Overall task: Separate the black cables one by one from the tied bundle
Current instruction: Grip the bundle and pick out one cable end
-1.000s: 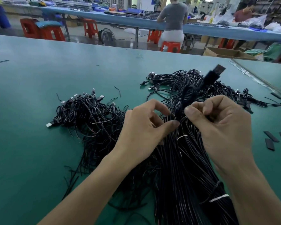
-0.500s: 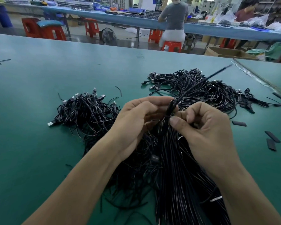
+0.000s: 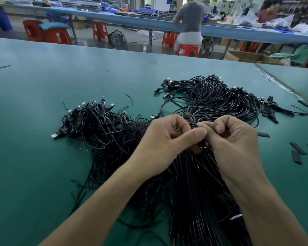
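Note:
A thick bundle of black cables [image 3: 199,189] lies on the green table [image 3: 43,139] and runs toward me, with a white tie [image 3: 235,216] near its lower end. My left hand [image 3: 164,141] and my right hand [image 3: 233,141] meet above the bundle's top. Both pinch one small coiled black cable [image 3: 189,119] between thumbs and fingers. A pile of loose black USB cables [image 3: 96,125] lies to the left. Another pile of black cables [image 3: 219,98] lies behind my hands.
Short black sleeve pieces [image 3: 298,150] lie at the right. Stray wire bits [image 3: 0,67] sit at the far left edge. Beyond the table are red stools [image 3: 48,33], a cardboard box [image 3: 251,56] and a seated person [image 3: 190,23] at another bench.
The cable end with its plug, raised up and to the right a second ago, has come down. My hands have closed together and now hold it as a small coil.

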